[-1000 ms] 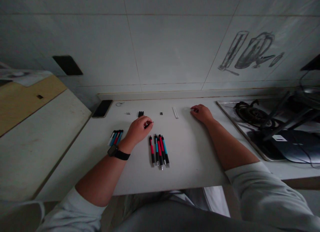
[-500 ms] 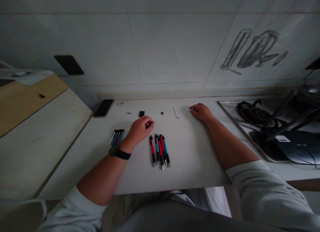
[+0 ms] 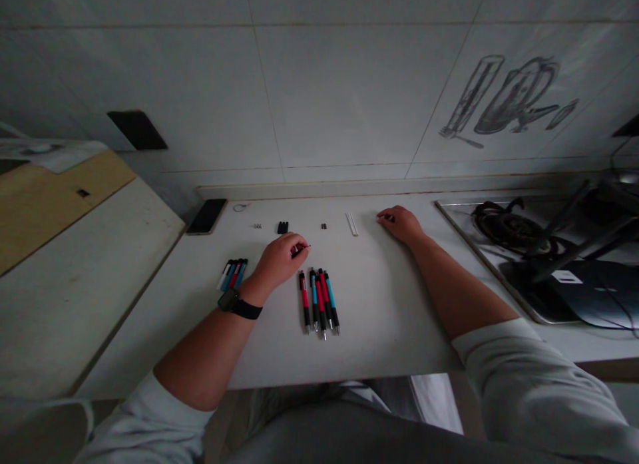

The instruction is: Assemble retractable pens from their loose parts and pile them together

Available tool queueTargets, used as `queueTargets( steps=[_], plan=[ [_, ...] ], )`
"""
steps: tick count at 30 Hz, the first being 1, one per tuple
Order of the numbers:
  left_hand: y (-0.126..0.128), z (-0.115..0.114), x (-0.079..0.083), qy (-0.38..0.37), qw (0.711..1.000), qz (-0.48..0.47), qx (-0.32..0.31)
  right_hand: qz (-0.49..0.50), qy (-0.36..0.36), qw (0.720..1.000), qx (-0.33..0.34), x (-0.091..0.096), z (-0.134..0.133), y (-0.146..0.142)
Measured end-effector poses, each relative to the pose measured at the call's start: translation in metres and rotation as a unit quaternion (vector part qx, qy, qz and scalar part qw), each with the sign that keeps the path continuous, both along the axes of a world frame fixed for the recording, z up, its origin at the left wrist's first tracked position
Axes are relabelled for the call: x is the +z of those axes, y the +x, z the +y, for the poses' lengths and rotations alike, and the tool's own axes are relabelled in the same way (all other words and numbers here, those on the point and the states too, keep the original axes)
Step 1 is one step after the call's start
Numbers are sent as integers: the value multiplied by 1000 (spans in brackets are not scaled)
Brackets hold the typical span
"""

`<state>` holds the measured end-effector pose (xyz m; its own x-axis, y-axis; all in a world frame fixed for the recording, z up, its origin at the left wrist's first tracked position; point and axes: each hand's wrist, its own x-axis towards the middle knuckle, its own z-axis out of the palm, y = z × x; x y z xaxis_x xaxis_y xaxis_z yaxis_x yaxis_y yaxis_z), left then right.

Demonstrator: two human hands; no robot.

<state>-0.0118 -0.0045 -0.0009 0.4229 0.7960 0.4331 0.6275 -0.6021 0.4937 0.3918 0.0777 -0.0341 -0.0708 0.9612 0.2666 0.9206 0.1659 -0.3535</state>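
My left hand (image 3: 283, 256) is closed in a pinch on a small black pen part (image 3: 298, 252), mostly covered by the fingers. At the far right of the row of parts, my right hand (image 3: 400, 223) rests on the counter with its fingers together; something tiny and pale may be at the fingertips, too small to name. Below my left hand lie several red and blue click pens (image 3: 320, 301). Black rubber grips (image 3: 283, 228), tiny springs (image 3: 257, 226), small black pieces (image 3: 323, 226) and white refills (image 3: 352, 224) are laid out behind. Coloured pen barrels (image 3: 232, 273) lie beside my left wrist.
A phone (image 3: 207, 216) and a thin ring (image 3: 241, 207) lie at the back left of the white counter (image 3: 389, 331). On the right is a gas hob (image 3: 506, 228) with black things on it. A pale board (image 3: 84, 251) stands left; the tiled wall (image 3: 339, 98) closes the back.
My right hand has shifted very slightly to the left. My left hand and the laid-out parts look the same.
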Motion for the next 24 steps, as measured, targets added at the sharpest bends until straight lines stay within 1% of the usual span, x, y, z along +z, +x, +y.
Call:
queueTargets(
  steps=[12, 14, 15, 17, 18, 19, 21, 24],
  plan=[
    [2, -2, 2, -9, 1000, 3, -5, 6, -3, 1000, -2, 4, -4, -1],
    [2, -2, 2, -8, 1000, 2, -3, 33, 24, 999, -22, 9, -9, -3],
    [2, -2, 2, -5, 1000, -1, -1, 51, 50, 997, -36, 13, -12, -6],
    [3, -3, 2, 3, 1000, -10, 4, 94, 112, 987, -61, 26, -21, -17],
    [3, -3, 2, 7, 1000, -16, 6, 114, 141, 981, -63, 35, -27, -27],
    [3, -3, 2, 10, 1000, -22, 8, 135, 156, 977, -54, 44, -33, -39],
    [5, -4, 3, 17, 999, -37, 10, 174, 155, 972, -12, 64, -45, -68],
    [7, -4, 3, 27, 997, -75, 25, 201, 87, 966, 137, 90, -58, -119]
  ],
)
